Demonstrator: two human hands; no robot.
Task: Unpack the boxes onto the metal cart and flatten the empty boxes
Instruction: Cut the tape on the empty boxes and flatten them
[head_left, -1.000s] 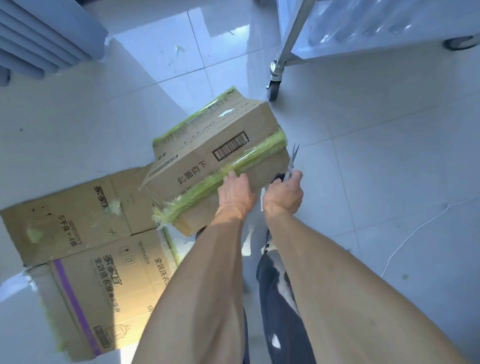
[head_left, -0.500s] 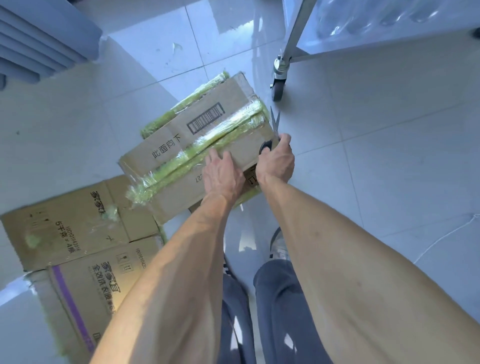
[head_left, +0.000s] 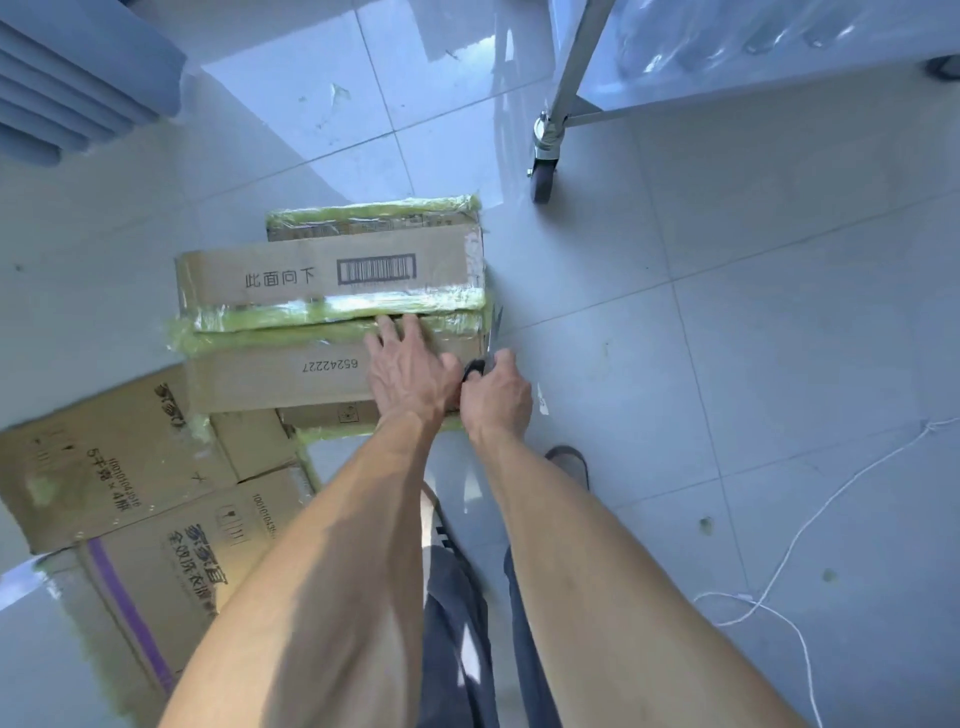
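A sealed cardboard box (head_left: 311, 280) with green tape and a barcode lies on the tiled floor in front of me. My left hand (head_left: 408, 366) rests flat on its near top panel, fingers straight toward the taped seam. My right hand (head_left: 496, 395) grips black-handled scissors (head_left: 488, 343) at the box's right edge, blades pointing away from me. A corner of the metal cart (head_left: 571, 88) with one caster wheel shows at the upper right, clear bottles on its shelf.
Flattened cardboard boxes (head_left: 119, 483) lie on the floor at the lower left, partly under the sealed box. A white cord (head_left: 795, 540) trails across the tiles at the right. Grey slatted furniture (head_left: 67, 78) sits at the upper left. My legs and one shoe are below.
The box has come down from a tilted, lifted pose to lie flat on the floor. My left hand moved onto its top, and my right hand with the scissors followed to its right edge.
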